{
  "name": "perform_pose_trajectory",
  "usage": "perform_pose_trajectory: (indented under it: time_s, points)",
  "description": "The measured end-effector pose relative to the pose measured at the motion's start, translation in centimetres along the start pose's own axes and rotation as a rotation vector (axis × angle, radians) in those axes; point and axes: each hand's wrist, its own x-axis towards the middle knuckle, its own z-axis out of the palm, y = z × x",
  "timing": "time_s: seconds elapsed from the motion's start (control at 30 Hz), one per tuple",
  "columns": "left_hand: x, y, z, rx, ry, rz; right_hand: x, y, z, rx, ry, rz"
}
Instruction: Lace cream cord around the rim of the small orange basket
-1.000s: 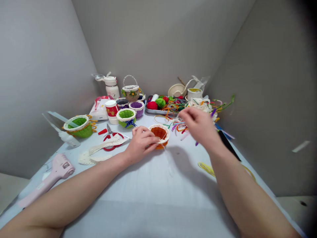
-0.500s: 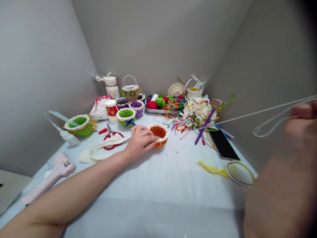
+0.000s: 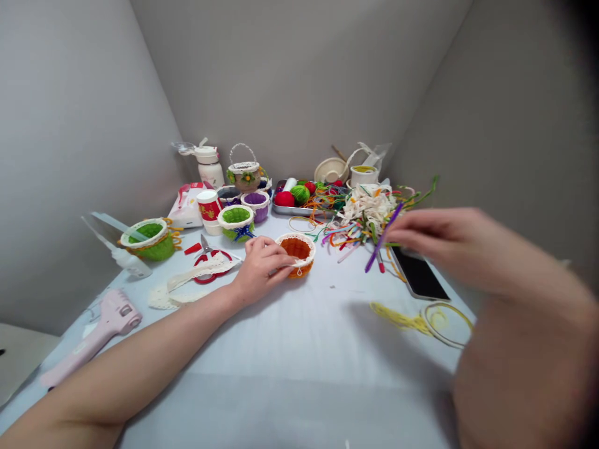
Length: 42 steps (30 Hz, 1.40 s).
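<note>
My left hand (image 3: 264,265) is closed on the near-left rim of a small orange woven basket (image 3: 297,248) with white lace trim. Thumb and fingertips pinch the lace edge, and a small white thread loop hangs at the rim close by. My right hand (image 3: 435,234) is raised over the right side of the table, its fingers pointing left and smeared by motion. Behind its fingertips, in the picture, lies a purple strip (image 3: 377,252); whether they touch cannot be made out. Any thread in that hand is too blurred to see.
Red-handled scissors (image 3: 210,267), lace ribbon (image 3: 161,298) and a pink glue gun (image 3: 100,330) lie left. Green baskets (image 3: 154,246) and a red-and-white cup (image 3: 210,209) stand behind. Right are a yarn tray (image 3: 299,211), a phone (image 3: 423,274) and yellow thread (image 3: 402,319).
My right hand has come left and inward from the far right edge, where it drew a white thread taut. That taut thread no longer shows. My left hand keeps its hold on the basket.
</note>
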Motion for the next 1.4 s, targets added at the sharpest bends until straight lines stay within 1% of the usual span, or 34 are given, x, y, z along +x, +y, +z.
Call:
perform_pose_trajectory:
  time_s: [0.03, 0.07, 0.1, 0.17, 0.2, 0.27, 0.33, 0.43, 0.5, 0.6, 0.63, 0.7, 0.8, 0.87, 0.9, 1.0, 1.07, 1.2, 1.3, 1.4]
  points:
    - [0.0, 0.0, 0.0, 0.001, 0.001, 0.003, 0.4, -1.2, 1.9, -0.051, -0.213, -0.024]
    - [-0.1, -0.1, 0.0, 0.001, 0.004, 0.008, 0.8, -2.1, 3.8, -0.091, -0.311, -0.038]
    - [-0.1, -0.1, 0.0, 0.0, 0.006, 0.012, 1.2, -2.8, 5.5, -0.131, -0.355, -0.053]
    - [-0.2, -0.1, 0.0, -0.005, 0.01, 0.017, 1.8, -3.5, 8.4, -0.179, -0.37, -0.079]
    - [-0.2, -0.1, 0.0, -0.005, 0.01, 0.015, 2.0, -3.5, 9.5, -0.182, -0.37, -0.086]
    - [-0.2, -0.1, 0.0, -0.004, 0.009, 0.012, 2.2, -3.5, 11.0, -0.157, -0.384, -0.084]
    - [-0.2, -0.1, 0.0, -0.003, 0.011, 0.014, 2.2, -3.4, 11.8, -0.128, -0.385, -0.07]
    - [-0.2, 0.0, 0.0, -0.002, 0.011, 0.019, 2.2, -3.4, 12.3, -0.1, -0.317, -0.08]
    - [-0.2, -0.1, 0.0, 0.0, 0.003, 0.012, 2.3, -3.3, 12.4, -0.086, -0.219, -0.087]
    - [-0.2, -0.1, 0.0, 0.001, -0.005, 0.002, 2.6, -2.9, 12.4, -0.095, -0.038, -0.08]
    - [-0.2, -0.1, 0.0, 0.0, -0.004, 0.0, 2.6, -2.8, 12.4, -0.109, 0.002, -0.075]
    - [-0.2, -0.1, 0.1, -0.002, -0.002, -0.002, 2.7, -2.6, 12.3, -0.15, 0.033, -0.058]
    - [-0.2, -0.1, 0.1, -0.01, 0.004, 0.002, 2.6, -2.8, 11.9, -0.208, 0.025, -0.036]
    - [-0.2, -0.1, 0.1, -0.01, 0.007, 0.001, 2.4, -3.2, 11.7, -0.213, -0.012, -0.057]
    - [-0.2, -0.1, 0.1, -0.007, 0.008, -0.002, 2.2, -3.5, 11.7, -0.212, -0.059, -0.082]
    - [-0.2, -0.1, 0.1, -0.002, 0.005, -0.016, 1.6, -4.0, 12.0, -0.228, -0.254, -0.156]
    - [-0.2, 0.0, 0.1, -0.007, 0.003, -0.022, 1.5, -4.0, 12.6, -0.254, -0.315, -0.164]
    - [-0.1, 0.1, 0.0, -0.02, 0.007, -0.037, 1.5, -3.3, 13.6, -0.261, -0.302, -0.184]
    - [0.0, 0.0, -0.2, -0.027, 0.008, -0.049, 1.6, -3.1, 13.7, -0.255, -0.308, -0.202]
    - [0.0, 0.0, -0.3, -0.036, 0.003, -0.044, 1.6, -3.2, 13.6, -0.245, -0.319, -0.191]
